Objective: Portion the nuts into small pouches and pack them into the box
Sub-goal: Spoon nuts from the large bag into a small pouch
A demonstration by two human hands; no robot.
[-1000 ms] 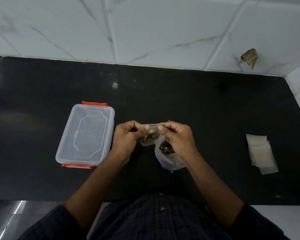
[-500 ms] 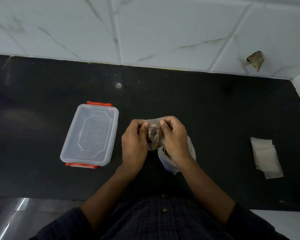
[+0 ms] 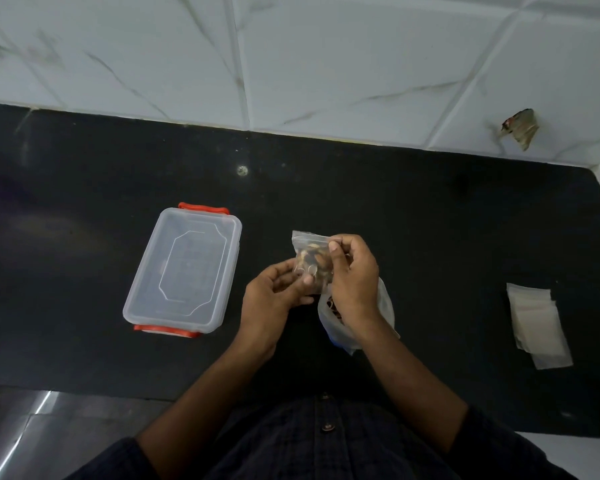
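The filled zip pouch (image 3: 310,259) has turned upright since 1 second ago; the left hand (image 3: 274,299) cradles its bottom, the right hand (image 3: 352,275) pinches its side. Probably sealed, it goes next into the lidded box (image 3: 184,268).

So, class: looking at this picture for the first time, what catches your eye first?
Mid-counter, both hands hold a small clear pouch of nuts: the left hand from below, the right hand pinching its side. Left of them sits a clear lidded box with red clips; flat empty pouches lie far right.
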